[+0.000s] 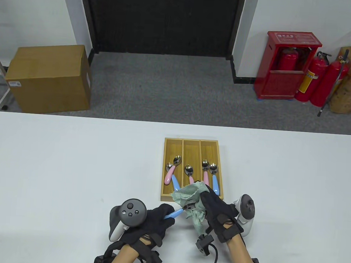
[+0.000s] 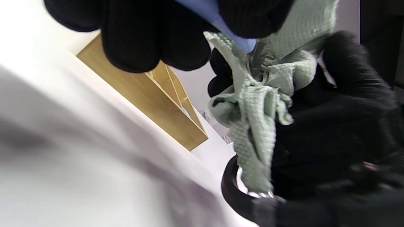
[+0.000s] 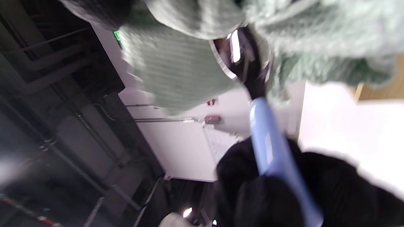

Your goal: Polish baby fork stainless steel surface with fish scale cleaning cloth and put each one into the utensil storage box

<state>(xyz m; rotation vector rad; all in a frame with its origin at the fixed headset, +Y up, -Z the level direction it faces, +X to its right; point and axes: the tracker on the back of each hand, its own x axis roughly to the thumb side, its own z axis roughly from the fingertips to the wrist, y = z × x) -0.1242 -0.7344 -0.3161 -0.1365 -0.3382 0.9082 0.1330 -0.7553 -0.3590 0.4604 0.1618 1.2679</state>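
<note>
While the left hand (image 1: 154, 218) pinches the blue handle of a baby fork (image 1: 173, 213) between curled fingers, the right hand (image 1: 216, 211) clutches a green cloth (image 1: 190, 197) bunched around the fork's steel head. Both hands sit just in front of the wooden box (image 1: 167, 155), above the white table (image 1: 56, 165). Five other utensils lie in its three compartments.

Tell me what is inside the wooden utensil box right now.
The utensil box holds five utensils: pink and blue in the left compartment, one pink in the middle, pink and blue on the right. The green cloth covers the near ends.
</note>
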